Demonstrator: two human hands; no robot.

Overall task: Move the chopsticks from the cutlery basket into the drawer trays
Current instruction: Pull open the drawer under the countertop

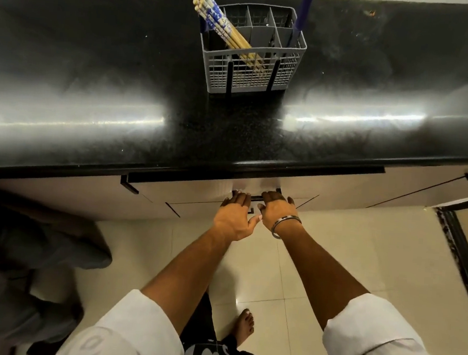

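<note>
Nothing moved yet: all chopsticks (225,28) stand in the basket (252,66) on the far tabletop (94,82), while both hands (234,216) (278,208) curl fingers on the shut drawer's (198,191) handle.

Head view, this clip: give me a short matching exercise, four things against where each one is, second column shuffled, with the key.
Things:
1. chopsticks
2. cutlery basket
3. bangle
4. both hands (left hand, right hand)

Places:
A. on the right wrist
B. at the drawer handle under the countertop's edge
C. on the black countertop
D. leaning in the basket's left compartment

Pairs: 1-D, 2-C, 3-A, 4-B
</note>
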